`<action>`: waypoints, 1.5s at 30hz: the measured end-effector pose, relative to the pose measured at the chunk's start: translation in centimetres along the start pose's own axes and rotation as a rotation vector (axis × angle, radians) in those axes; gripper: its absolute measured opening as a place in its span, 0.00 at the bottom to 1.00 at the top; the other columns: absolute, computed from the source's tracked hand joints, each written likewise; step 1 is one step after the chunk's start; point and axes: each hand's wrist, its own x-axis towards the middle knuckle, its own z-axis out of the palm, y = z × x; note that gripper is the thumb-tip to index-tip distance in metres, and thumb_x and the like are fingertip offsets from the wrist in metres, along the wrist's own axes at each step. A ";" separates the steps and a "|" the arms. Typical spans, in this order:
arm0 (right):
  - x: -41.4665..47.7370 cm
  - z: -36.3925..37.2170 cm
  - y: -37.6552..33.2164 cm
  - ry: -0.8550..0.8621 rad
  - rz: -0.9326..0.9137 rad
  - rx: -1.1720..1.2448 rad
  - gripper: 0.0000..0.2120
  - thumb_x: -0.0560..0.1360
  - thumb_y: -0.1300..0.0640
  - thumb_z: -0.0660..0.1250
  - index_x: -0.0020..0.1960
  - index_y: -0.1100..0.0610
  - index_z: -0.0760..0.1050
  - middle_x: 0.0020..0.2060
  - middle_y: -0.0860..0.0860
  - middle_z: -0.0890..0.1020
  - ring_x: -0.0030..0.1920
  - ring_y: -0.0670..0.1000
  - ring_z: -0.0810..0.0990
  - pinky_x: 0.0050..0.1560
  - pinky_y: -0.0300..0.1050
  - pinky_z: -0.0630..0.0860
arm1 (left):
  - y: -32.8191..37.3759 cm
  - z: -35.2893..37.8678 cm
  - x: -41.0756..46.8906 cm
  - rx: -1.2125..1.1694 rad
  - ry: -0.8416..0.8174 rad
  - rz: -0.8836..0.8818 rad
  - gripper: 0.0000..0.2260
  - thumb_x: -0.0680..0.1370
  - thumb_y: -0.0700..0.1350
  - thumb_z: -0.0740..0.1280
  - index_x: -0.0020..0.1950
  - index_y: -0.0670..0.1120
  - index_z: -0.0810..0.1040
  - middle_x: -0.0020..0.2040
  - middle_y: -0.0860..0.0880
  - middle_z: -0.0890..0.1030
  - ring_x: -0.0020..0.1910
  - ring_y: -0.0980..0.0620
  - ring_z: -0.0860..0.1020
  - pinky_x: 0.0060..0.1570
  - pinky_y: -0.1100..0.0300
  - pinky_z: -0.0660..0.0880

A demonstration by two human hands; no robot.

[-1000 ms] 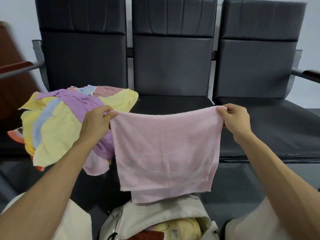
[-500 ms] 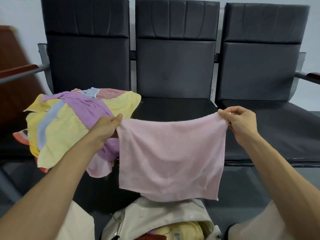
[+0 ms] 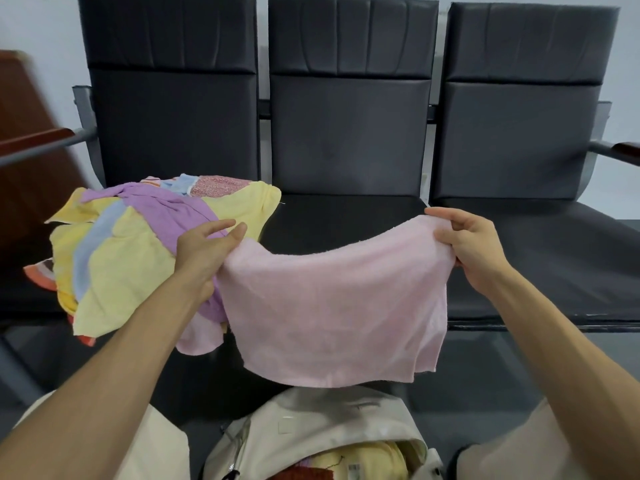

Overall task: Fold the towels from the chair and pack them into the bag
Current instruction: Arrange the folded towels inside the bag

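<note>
Left hand (image 3: 204, 252) and right hand (image 3: 471, 247) are each being used to pinch a top corner of the pale pink terry towel (image 3: 332, 313), which is being held spread and sagging before the black padded three-seat bench (image 3: 346, 220). The mixed yellow, purple and blue towel pile (image 3: 131, 258) on the left seat is being partly hidden by the left hand. Below, the open beige fabric bag (image 3: 311, 420) is being overhung by the towel's lower edge.

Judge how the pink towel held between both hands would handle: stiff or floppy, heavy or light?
Probably floppy: the pink towel sags between the left hand and right hand. Likely light, since finger pinches at its top corners carry it. Its nappy surface seems unlikely to slip.
</note>
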 end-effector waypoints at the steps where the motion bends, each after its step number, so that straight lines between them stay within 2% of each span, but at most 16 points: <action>1: 0.0 -0.1 0.0 0.011 -0.009 0.009 0.19 0.74 0.70 0.63 0.59 0.53 0.81 0.47 0.50 0.84 0.41 0.48 0.79 0.33 0.38 0.74 | 0.0 -0.1 0.0 0.016 -0.034 -0.005 0.13 0.73 0.48 0.74 0.57 0.50 0.82 0.59 0.53 0.75 0.60 0.52 0.70 0.59 0.58 0.70; 5: -0.2 -0.1 0.1 -0.001 -0.049 0.060 0.17 0.72 0.66 0.73 0.58 0.54 0.81 0.46 0.50 0.85 0.43 0.46 0.83 0.35 0.34 0.77 | 0.1 -0.5 -0.3 0.047 -0.196 -0.062 0.15 0.74 0.40 0.73 0.60 0.48 0.82 0.59 0.49 0.75 0.59 0.50 0.71 0.58 0.59 0.70; 9: -0.1 -0.1 0.0 0.005 -0.079 0.034 0.18 0.71 0.68 0.73 0.58 0.54 0.81 0.47 0.49 0.85 0.45 0.46 0.84 0.40 0.35 0.79 | 0.2 -0.5 -0.4 0.067 -0.293 -0.105 0.15 0.77 0.34 0.67 0.62 0.45 0.80 0.58 0.49 0.73 0.55 0.50 0.69 0.55 0.60 0.68; 12: 0.2 -0.3 0.4 0.043 -0.090 -0.064 0.20 0.73 0.69 0.70 0.62 0.53 0.80 0.49 0.48 0.85 0.47 0.45 0.83 0.45 0.35 0.79 | 0.0 -0.4 -0.1 0.021 -0.252 -0.104 0.13 0.79 0.34 0.65 0.60 0.43 0.82 0.58 0.50 0.76 0.56 0.51 0.71 0.54 0.61 0.69; 16: 0.5 -0.5 1.0 0.094 -0.106 -0.296 0.20 0.73 0.66 0.69 0.64 0.54 0.79 0.53 0.50 0.83 0.54 0.49 0.81 0.57 0.46 0.78 | -0.3 -0.8 1.0 -0.164 -0.120 -0.139 0.11 0.78 0.34 0.65 0.53 0.47 0.83 0.58 0.46 0.81 0.48 0.51 0.76 0.43 0.62 0.73; 19: 0.4 -0.4 0.8 0.110 -0.134 -0.425 0.16 0.74 0.64 0.69 0.60 0.55 0.81 0.48 0.50 0.84 0.51 0.48 0.81 0.51 0.40 0.76 | -0.1 -1.2 1.4 -0.267 -0.059 -0.136 0.10 0.76 0.34 0.67 0.51 0.47 0.83 0.55 0.45 0.82 0.45 0.53 0.78 0.43 0.62 0.75; 21: 0.4 -0.3 0.7 0.121 -0.136 -0.456 0.14 0.74 0.63 0.70 0.58 0.54 0.82 0.44 0.49 0.84 0.48 0.46 0.80 0.45 0.34 0.73 | 0.0 -1.2 1.3 -0.243 -0.051 -0.089 0.11 0.73 0.34 0.71 0.53 0.45 0.83 0.54 0.45 0.83 0.48 0.51 0.80 0.47 0.62 0.76; 23: 0.3 -0.2 0.7 0.120 -0.134 -0.474 0.12 0.73 0.62 0.70 0.56 0.54 0.82 0.42 0.47 0.83 0.46 0.45 0.80 0.43 0.31 0.71 | -0.1 -1.3 1.1 -0.113 -0.020 0.008 0.13 0.72 0.35 0.74 0.56 0.44 0.83 0.52 0.44 0.83 0.51 0.49 0.80 0.54 0.60 0.77; 25: 0.3 -0.1 0.6 0.117 -0.144 -0.486 0.11 0.74 0.62 0.70 0.54 0.54 0.83 0.41 0.45 0.82 0.44 0.42 0.79 0.43 0.30 0.70 | -0.1 -1.5 0.7 0.115 0.038 0.157 0.14 0.72 0.37 0.74 0.57 0.44 0.83 0.49 0.44 0.83 0.49 0.50 0.79 0.56 0.60 0.74; 28: 0.3 -0.1 0.5 0.128 -0.168 -0.504 0.07 0.75 0.61 0.70 0.51 0.54 0.83 0.40 0.44 0.82 0.42 0.38 0.77 0.43 0.31 0.71 | 0.0 -1.6 0.3 0.392 0.115 0.374 0.12 0.74 0.38 0.73 0.57 0.42 0.83 0.50 0.42 0.84 0.49 0.48 0.79 0.55 0.62 0.70; 30: 0.3 -0.1 0.5 0.157 -0.188 -0.546 0.05 0.76 0.60 0.69 0.50 0.55 0.83 0.40 0.47 0.82 0.40 0.40 0.76 0.44 0.32 0.72 | 0.1 -1.6 0.2 0.423 0.132 0.426 0.09 0.75 0.39 0.72 0.54 0.41 0.84 0.50 0.42 0.84 0.50 0.47 0.80 0.53 0.62 0.70; 34: 0.3 0.0 0.5 0.201 -0.231 -0.624 0.07 0.77 0.57 0.68 0.51 0.59 0.83 0.38 0.48 0.80 0.39 0.43 0.75 0.38 0.25 0.65 | 0.1 -1.5 0.3 0.427 0.155 0.450 0.06 0.76 0.41 0.71 0.51 0.41 0.83 0.48 0.44 0.84 0.45 0.50 0.78 0.48 0.60 0.69; 39: 0.3 0.3 0.3 0.336 -0.347 -0.558 0.09 0.78 0.58 0.68 0.54 0.60 0.82 0.48 0.52 0.72 0.47 0.48 0.72 0.52 0.36 0.67 | 0.9 -1.2 -0.1 0.304 0.230 0.443 0.04 0.79 0.41 0.66 0.51 0.41 0.76 0.52 0.47 0.76 0.49 0.51 0.72 0.48 0.59 0.66; 41: 0.3 0.6 0.3 0.329 -0.332 -0.533 0.08 0.78 0.58 0.67 0.52 0.60 0.82 0.49 0.51 0.75 0.49 0.49 0.75 0.52 0.36 0.67 | 1.1 -1.0 -0.3 0.283 0.242 0.449 0.06 0.80 0.42 0.64 0.53 0.41 0.75 0.51 0.48 0.75 0.50 0.50 0.71 0.48 0.58 0.67; 43: 0.3 0.8 0.5 0.258 -0.275 -0.560 0.08 0.80 0.59 0.64 0.48 0.57 0.81 0.42 0.52 0.81 0.42 0.50 0.81 0.46 0.37 0.72 | 1.0 -0.7 -0.5 0.300 0.243 0.443 0.08 0.82 0.44 0.61 0.57 0.41 0.73 0.50 0.49 0.74 0.49 0.49 0.72 0.47 0.55 0.68; 45: 0.2 1.1 0.4 0.178 -0.182 -0.581 0.09 0.81 0.59 0.60 0.50 0.56 0.80 0.32 0.54 0.81 0.27 0.49 0.81 0.39 0.42 0.79 | 1.0 -0.5 -0.5 0.311 0.248 0.444 0.09 0.83 0.44 0.59 0.59 0.41 0.71 0.49 0.48 0.74 0.48 0.46 0.74 0.47 0.52 0.72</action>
